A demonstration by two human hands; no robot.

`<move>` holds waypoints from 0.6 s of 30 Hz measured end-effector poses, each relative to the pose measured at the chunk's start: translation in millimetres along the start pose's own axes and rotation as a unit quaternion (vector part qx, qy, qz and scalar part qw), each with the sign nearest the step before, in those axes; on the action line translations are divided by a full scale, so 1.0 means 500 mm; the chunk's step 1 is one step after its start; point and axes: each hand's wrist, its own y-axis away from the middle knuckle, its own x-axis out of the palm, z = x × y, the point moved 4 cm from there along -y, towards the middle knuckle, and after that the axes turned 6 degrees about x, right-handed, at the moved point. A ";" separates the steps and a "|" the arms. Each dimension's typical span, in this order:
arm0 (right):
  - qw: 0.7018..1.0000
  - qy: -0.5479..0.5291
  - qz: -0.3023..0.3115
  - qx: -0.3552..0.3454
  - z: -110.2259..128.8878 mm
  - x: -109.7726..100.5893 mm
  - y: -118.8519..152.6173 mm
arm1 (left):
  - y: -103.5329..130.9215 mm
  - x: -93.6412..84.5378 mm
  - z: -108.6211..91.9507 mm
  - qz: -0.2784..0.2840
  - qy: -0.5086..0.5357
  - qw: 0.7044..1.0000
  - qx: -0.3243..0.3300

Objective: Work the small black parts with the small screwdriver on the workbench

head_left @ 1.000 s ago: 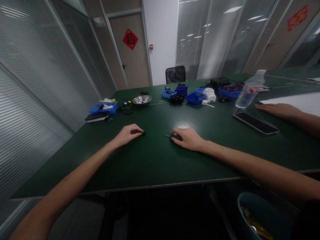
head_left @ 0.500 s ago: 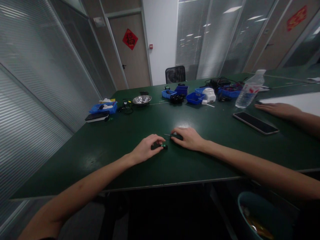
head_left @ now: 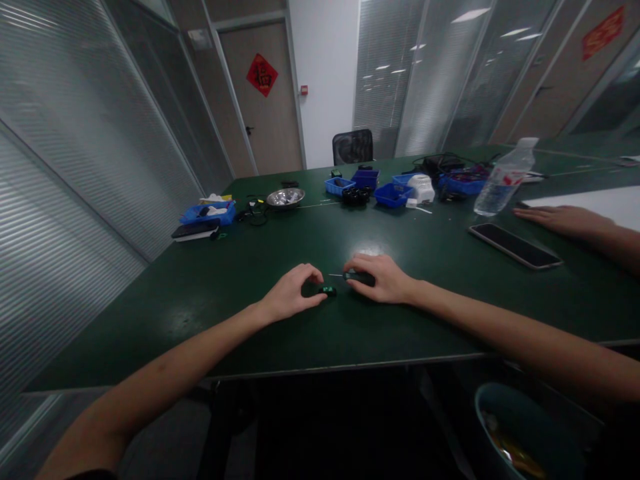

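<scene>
A small black part with green on it (head_left: 328, 291) lies on the green table, just beyond the thumb tip of my left hand (head_left: 293, 292). The thumb and fingers of that hand are apart in a curved shape; the thumb is close to or touching the part. My right hand (head_left: 384, 280) rests on the table with its fingers closed round the dark handle of a screwdriver (head_left: 361, 277). Its thin metal shaft points left, a little above the black part.
Toward the right lie a phone (head_left: 515, 245), a leaning water bottle (head_left: 506, 179) and another person's hand (head_left: 565, 220). Farther back stand blue trays (head_left: 393, 195), a metal bowl (head_left: 285, 198) and a blue tray with items (head_left: 209, 214). Below the edge is a bin (head_left: 525, 427).
My left fingers have spread away from the black part, which now shows more fully. My right hand still holds the screwdriver, shifted slightly. The view has moved a little.
</scene>
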 end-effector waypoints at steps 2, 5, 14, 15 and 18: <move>1.000 -0.001 0.005 -0.010 -0.001 0.001 0.001 | -0.001 0.000 0.002 0.015 -0.017 1.000 0.013; 1.000 0.003 0.012 -0.021 -0.003 0.005 0.001 | -0.003 -0.002 0.006 0.020 -0.038 0.999 0.020; 0.999 0.018 0.035 -0.024 0.000 0.006 0.002 | -0.001 -0.014 0.014 0.021 -0.062 0.998 -0.018; 0.999 0.021 0.036 -0.024 0.001 0.006 0.002 | -0.002 -0.013 0.014 0.022 -0.066 0.997 -0.019; 0.999 0.027 0.036 -0.025 0.001 0.006 0.002 | -0.002 -0.011 0.014 0.024 -0.076 0.997 -0.018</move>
